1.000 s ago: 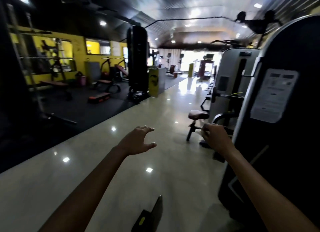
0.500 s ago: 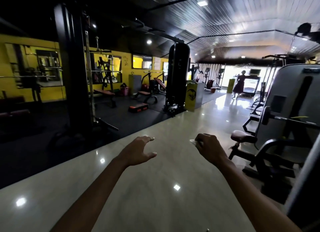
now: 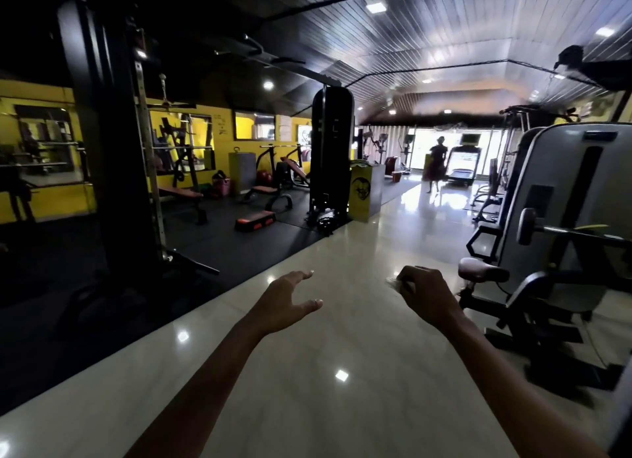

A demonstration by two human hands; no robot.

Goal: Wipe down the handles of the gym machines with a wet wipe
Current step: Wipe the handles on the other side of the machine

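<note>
My right hand is held out over the shiny floor with its fingers curled around a small white wet wipe, of which only an edge shows at the fingertips. My left hand hovers beside it, fingers spread and holding nothing. A grey weight machine stands to the right, with a padded seat and a black-capped horizontal handle bar. Neither hand touches any machine.
A pale tiled aisle runs ahead. Left of it lie black mats with a tall black rack, benches, a step platform and a black cable tower. A person stands far down the aisle near a treadmill.
The view has swung left, away from the black machine at my right, and the aisle has opened up. Both hands keep their poses, the right still holding the wipe.
</note>
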